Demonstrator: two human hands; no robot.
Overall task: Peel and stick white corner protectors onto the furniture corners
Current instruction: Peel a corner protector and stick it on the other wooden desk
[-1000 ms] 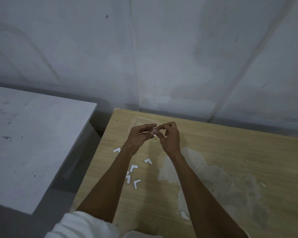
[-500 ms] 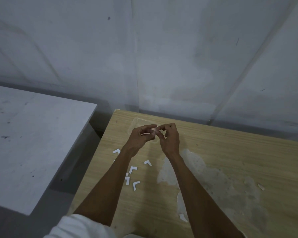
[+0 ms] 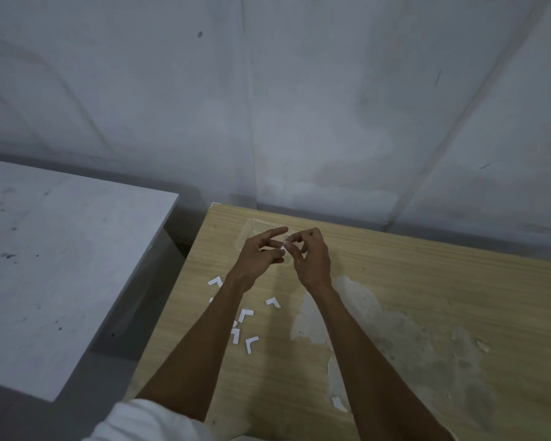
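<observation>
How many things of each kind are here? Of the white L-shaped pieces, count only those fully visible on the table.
Hands: 2, left hand, right hand
Tables: 2, wooden table, grey table
Clear tray: 1
White L-shaped pieces: 5
Held piece: 1
Total: 11

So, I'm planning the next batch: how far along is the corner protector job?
Done: nothing stuck that shows; the far-left corner of the wooden table looks bare. In hand: left hand and right hand pinch one small piece between them, apparently peeling. Left: several white L-shaped pieces lie loose on the table.
</observation>
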